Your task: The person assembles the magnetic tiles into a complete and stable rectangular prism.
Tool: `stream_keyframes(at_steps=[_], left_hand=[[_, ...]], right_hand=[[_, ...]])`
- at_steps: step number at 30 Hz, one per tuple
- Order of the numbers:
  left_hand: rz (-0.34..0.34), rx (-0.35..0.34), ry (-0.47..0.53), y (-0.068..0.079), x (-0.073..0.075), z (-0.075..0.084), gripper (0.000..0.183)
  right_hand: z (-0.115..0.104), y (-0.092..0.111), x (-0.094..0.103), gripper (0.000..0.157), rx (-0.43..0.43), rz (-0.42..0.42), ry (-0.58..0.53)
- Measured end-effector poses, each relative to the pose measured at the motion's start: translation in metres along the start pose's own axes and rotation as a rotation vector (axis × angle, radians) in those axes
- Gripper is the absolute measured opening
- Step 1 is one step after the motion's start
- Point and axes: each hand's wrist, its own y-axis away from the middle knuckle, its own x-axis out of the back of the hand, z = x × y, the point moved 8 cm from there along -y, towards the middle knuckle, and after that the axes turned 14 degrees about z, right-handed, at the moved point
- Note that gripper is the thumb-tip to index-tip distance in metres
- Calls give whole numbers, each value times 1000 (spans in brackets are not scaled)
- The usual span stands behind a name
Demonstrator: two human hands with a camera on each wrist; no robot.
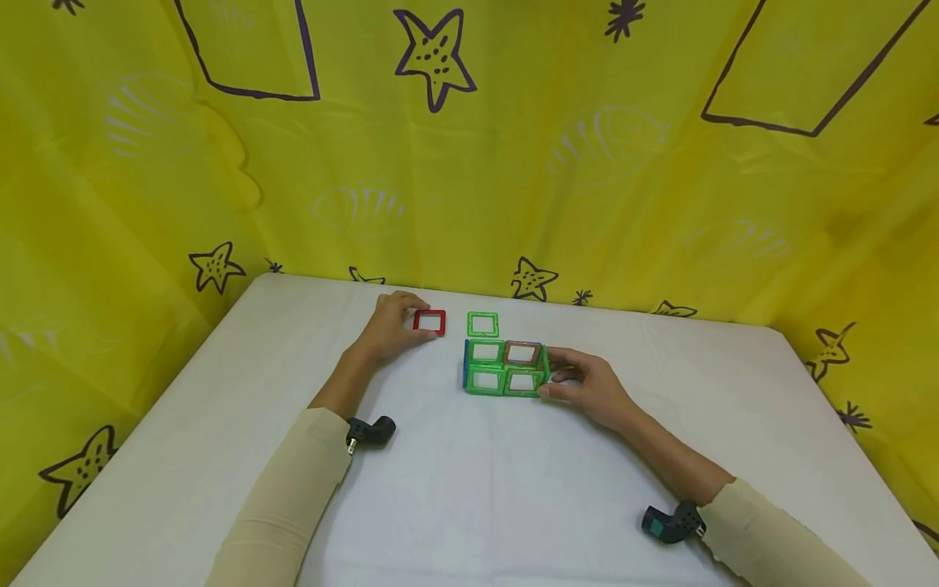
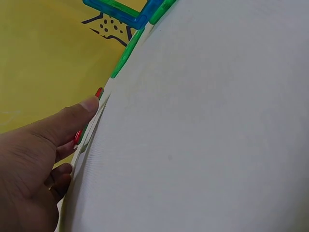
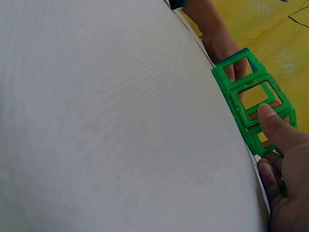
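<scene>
My left hand point(image 1: 389, 328) pinches a red square magnetic tile point(image 1: 443, 323) between thumb and fingers, at the back of the table. In the left wrist view the red tile point(image 2: 78, 137) is seen nearly edge-on. To its right lies a loose green square tile point(image 1: 471, 324). Just in front of that stands a small build of magnetic tiles point(image 1: 504, 368), mostly green, with a blue tile point(image 1: 465, 367) on its left side and an orange-brown one point(image 1: 522, 343) at the back right. My right hand point(image 1: 592, 393) holds the build's right end, the thumb point(image 3: 273, 123) against a green tile.
A white cloth point(image 1: 455, 489) covers the table. Behind and beside it hangs a yellow curtain point(image 1: 469, 179) printed with starfish and shells. A black wrist camera point(image 1: 372, 432) sits on the left sleeve, another point(image 1: 673, 523) on the right.
</scene>
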Motion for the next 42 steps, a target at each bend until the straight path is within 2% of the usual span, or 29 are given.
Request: stream_keyframes(at_steps=[18, 32, 38, 42], left_hand=[[-1, -30, 95, 4, 5, 15, 46], [-14, -135, 127, 9, 4, 40, 46], [-13, -213, 160, 14, 5, 58, 46], [-16, -241, 162, 17, 6, 67, 45]], right_hand=[[0, 0, 1, 59, -1, 4, -6], [1, 1, 0, 58, -4, 6, -12], [1, 0, 0, 58, 0, 6, -27], [0, 0, 0, 59, 9, 7, -28]])
